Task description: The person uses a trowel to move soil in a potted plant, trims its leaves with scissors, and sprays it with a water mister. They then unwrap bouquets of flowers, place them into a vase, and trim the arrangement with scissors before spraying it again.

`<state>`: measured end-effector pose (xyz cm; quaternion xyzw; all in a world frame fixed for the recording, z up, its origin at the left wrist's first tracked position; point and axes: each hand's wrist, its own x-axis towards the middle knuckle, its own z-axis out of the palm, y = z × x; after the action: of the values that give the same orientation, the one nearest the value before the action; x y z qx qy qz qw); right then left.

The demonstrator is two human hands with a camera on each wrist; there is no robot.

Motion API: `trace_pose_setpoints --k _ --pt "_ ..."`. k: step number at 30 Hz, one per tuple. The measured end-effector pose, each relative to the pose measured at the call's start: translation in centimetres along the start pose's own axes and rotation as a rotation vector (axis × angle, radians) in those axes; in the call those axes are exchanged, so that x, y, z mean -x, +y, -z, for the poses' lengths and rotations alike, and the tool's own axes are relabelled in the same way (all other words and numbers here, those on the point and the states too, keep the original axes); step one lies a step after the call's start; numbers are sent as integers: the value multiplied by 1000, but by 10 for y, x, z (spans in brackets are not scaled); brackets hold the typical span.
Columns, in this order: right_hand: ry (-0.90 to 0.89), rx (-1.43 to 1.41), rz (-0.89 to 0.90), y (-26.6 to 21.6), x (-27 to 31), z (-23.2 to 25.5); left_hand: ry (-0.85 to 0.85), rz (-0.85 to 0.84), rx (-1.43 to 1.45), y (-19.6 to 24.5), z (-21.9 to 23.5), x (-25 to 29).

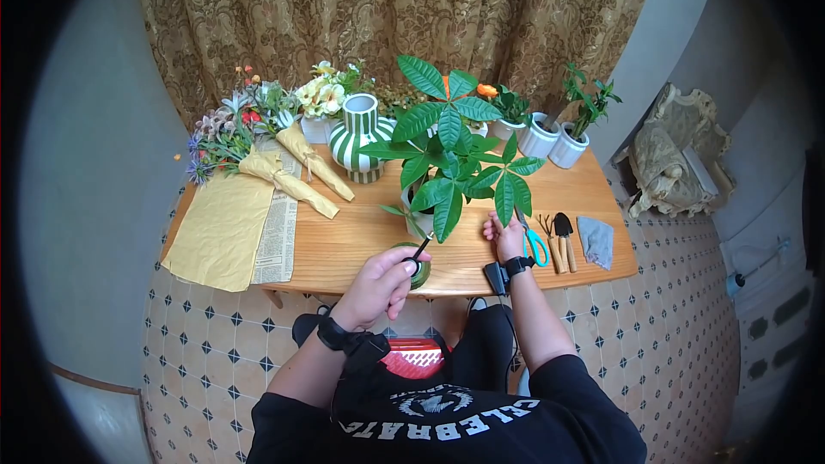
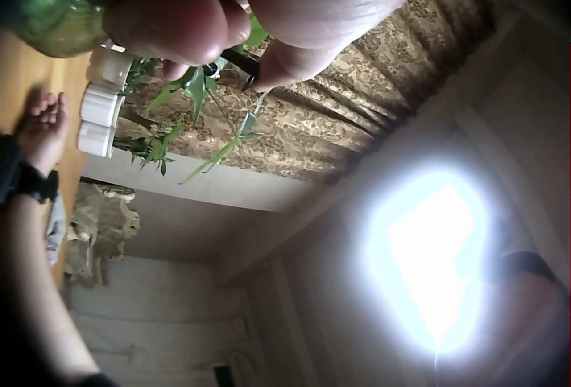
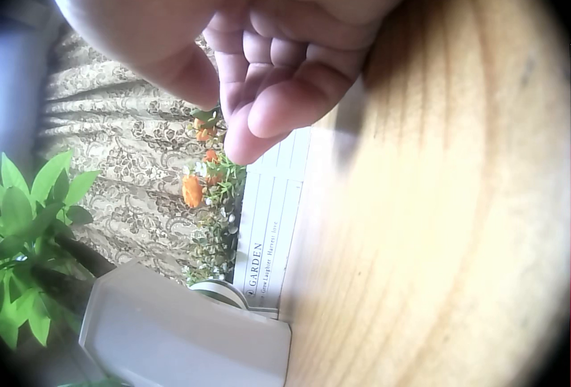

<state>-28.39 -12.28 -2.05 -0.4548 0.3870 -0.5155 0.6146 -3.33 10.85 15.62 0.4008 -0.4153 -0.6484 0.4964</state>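
Observation:
In the head view my left hand (image 1: 378,286) grips the black top of a green glass bottle (image 1: 419,275), whose thin black spout points up toward a leafy potted plant (image 1: 451,167). Its rounded green glass (image 2: 62,21) shows beside the curled fingers in the left wrist view. My right hand (image 1: 505,236) rests on the wooden table, palm turned up, fingers loosely curled around nothing. That hand lies just right of the plant's white pot (image 3: 192,329). Teal-handled scissors (image 1: 537,247) lie right beside the right wrist.
A small rake (image 1: 550,245), a black trowel (image 1: 564,241) and grey gloves (image 1: 595,242) lie at the right. Behind stand a green-striped vase (image 1: 361,142) and white pots (image 1: 539,137). Wrapped flowers, kraft paper (image 1: 219,228) and newspaper (image 1: 277,241) cover the left side.

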Motion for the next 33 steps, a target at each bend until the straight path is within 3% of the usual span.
trace_pose_setpoints --k 5,33 --pt "7 4 -6 2 -1 1 -39 4 58 -5 7 -3" --pt "-10 -19 2 4 -2 3 141 -96 113 -7 6 -5"
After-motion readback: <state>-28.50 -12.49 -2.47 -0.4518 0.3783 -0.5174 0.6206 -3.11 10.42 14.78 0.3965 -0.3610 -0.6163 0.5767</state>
